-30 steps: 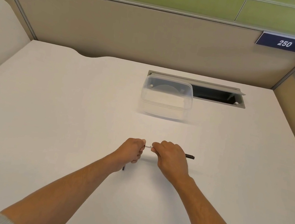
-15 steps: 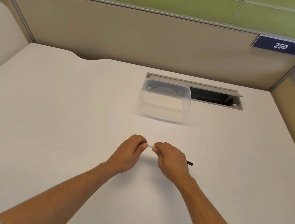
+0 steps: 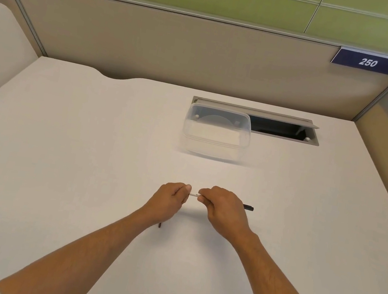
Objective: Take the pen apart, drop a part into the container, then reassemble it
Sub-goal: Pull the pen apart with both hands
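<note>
The pen (image 3: 194, 194) spans both hands — left hand (image 3: 170, 201) and right hand (image 3: 222, 207) each pinch it.

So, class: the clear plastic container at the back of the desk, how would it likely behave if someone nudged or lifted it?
The container looks thin-walled and empty, so probably light and easy to slide on the smooth desk. Its broad, low shape suggests it would skid rather than tip. The thin walls may flex if squeezed.

The counter (image 3: 83, 153) looks smooth, matt white. The container (image 3: 216, 135) is clear, glossy plastic. The cable hatch (image 3: 314, 139) frame looks like matt grey metal.
</note>
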`<state>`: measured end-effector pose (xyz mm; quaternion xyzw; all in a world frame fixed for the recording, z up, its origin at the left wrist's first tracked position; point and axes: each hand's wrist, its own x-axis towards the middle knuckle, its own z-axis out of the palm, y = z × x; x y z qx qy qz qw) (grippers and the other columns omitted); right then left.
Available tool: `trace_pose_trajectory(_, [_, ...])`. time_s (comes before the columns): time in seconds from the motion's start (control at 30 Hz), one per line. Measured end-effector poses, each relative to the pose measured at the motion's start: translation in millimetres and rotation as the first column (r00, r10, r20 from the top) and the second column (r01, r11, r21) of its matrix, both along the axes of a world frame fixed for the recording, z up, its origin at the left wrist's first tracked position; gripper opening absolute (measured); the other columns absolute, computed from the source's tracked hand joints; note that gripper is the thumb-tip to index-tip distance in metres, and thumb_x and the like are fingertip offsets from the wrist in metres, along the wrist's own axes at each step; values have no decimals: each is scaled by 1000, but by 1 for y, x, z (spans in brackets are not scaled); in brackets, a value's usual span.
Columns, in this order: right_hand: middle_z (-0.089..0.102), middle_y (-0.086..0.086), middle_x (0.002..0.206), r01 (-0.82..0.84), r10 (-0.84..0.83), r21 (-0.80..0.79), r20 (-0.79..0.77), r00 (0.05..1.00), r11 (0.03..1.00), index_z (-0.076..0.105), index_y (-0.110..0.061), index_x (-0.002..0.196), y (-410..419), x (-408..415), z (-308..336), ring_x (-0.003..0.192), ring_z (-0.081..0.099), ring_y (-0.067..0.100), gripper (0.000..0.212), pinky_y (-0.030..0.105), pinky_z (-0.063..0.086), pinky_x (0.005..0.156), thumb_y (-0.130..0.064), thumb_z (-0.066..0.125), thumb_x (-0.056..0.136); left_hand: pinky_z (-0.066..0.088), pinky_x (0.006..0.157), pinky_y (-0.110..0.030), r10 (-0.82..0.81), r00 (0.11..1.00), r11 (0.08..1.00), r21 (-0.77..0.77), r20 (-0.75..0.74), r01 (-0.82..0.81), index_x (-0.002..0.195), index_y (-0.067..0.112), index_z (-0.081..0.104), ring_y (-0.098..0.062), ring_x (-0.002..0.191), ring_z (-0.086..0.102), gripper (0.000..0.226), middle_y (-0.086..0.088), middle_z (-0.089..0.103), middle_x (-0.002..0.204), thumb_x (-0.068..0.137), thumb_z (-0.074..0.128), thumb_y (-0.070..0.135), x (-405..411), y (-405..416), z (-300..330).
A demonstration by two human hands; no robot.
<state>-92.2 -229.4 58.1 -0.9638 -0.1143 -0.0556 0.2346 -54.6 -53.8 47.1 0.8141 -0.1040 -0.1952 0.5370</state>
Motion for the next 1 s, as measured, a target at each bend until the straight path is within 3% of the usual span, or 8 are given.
trace_pose_trajectory(0.1, [64, 5, 76, 6, -6, -5, 11, 1000, 1000, 66, -17, 99, 1, -1, 0, 70, 56, 26, 21, 33, 36, 57, -28, 48, 96, 35, 53, -27, 31, 982, 991, -119, -188, -54, 57, 16, 44, -18, 49, 36, 48, 2, 39, 52, 99, 44, 40, 1, -1, 2])
trace_pose_trajectory(0.17, [64, 5, 77, 17, -17, -9, 8, 1000, 1000, 66, -17, 100, 0, -1, 0, 71, 56, 26, 21, 32, 36, 57, -28, 48, 96, 39, 52, -24, 36, 979, 989, -131, -199, -63, 57, 16, 50, -16, 47, 42, 49, 2, 44, 50, 98, 46, 43, 1, -1, 0])
trace_pose_trajectory(0.4, [65, 1, 80, 53, -54, -25, -35, 998, 998, 64, -21, 100, -3, 0, -1, 72, 56, 23, 22, 31, 33, 57, -31, 45, 97, 42, 56, -14, 46, 995, 998, -41, 86, -42, 86, 20, 56, -11, 61, 58, 14, -2, 60, 77, 97, 50, 26, 1, 1, -9])
trace_pose_trajectory(0.53, [64, 0, 80, 69, -67, 20, -102, 993, 997, 64, -22, 100, 0, -1, -2, 73, 57, 23, 22, 35, 43, 61, -32, 44, 97, 44, 60, -31, -44, 968, 993, 114, 247, 16, 86, 18, 49, -24, 66, 55, 17, -4, 57, 75, 100, 43, 26, 0, 1, -10])
trace_pose_trajectory(0.7, [65, 4, 78, 66, -66, 9, -42, 997, 998, 65, -21, 100, 5, -1, -1, 71, 57, 25, 22, 35, 41, 59, -32, 46, 97, 35, 57, -34, -31, 920, 972, 227, 390, -63, 80, 11, 45, -18, 60, 40, 30, 2, 46, 67, 102, 34, 26, -3, -4, -13])
trace_pose_trajectory(0.83, [66, 5, 78, 61, -61, 1, -34, 998, 998, 65, -20, 101, 5, -2, -1, 72, 58, 26, 22, 35, 41, 60, -31, 47, 96, 29, 54, -33, 81, 981, 972, 205, 178, -118, 62, 14, 39, -18, 53, 34, 45, 1, 39, 56, 101, 37, 37, 2, -9, -7])
trace_pose_trajectory(0.93, [66, 4, 79, 63, -63, -5, -36, 997, 998, 65, -20, 101, 4, -2, -1, 72, 58, 26, 22, 34, 40, 60, -31, 47, 97, 37, 54, -30, 127, 989, 990, 69, -70, -122, 60, 12, 42, -21, 48, 46, 52, -5, 43, 56, 98, 40, 47, 6, -9, -2])
trace_pose_trajectory(1.0, [65, 3, 79, 77, -77, -3, -42, 996, 997, 64, -20, 99, 3, -2, -2, 73, 58, 25, 21, 33, 37, 59, -31, 47, 96, 44, 54, -29, 118, 989, 993, 12, -93, -117, 66, 11, 52, -18, 49, 56, 52, -3, 55, 60, 97, 40, 50, 4, -7, -2])
